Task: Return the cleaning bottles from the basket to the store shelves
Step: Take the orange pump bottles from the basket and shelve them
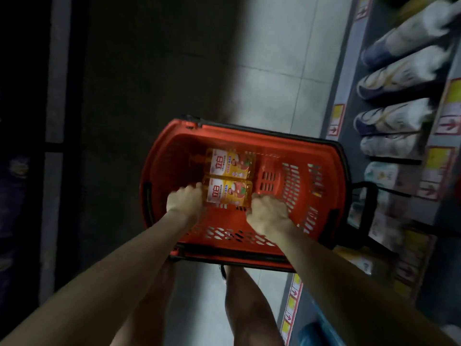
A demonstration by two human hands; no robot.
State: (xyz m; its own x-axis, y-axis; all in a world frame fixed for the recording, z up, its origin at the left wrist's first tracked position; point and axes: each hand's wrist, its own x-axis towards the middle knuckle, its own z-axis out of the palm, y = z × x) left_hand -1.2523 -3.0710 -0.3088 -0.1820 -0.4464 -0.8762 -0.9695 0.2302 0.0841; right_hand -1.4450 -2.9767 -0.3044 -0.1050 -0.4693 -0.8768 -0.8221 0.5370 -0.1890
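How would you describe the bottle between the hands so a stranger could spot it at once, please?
Find the red basket on the aisle floor. Two yellow bottles lie side by side inside. It is the nearer bottle, held between the left hand and right hand; the farther bottle lies untouched.

In red basket [155, 168], near bottle [228, 194], far bottle [230, 163], lying flat

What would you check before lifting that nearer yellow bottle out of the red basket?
1. Left hand grips nearer bottle at its left end: ok.
2. Right hand grips its right end: cannot tell, fingers hidden.
3. Farther bottle clear of it: not ok, lies right against it.
4. Way up out of red basket open: ok.
5. Free spot on shelf: cannot tell, blurred.
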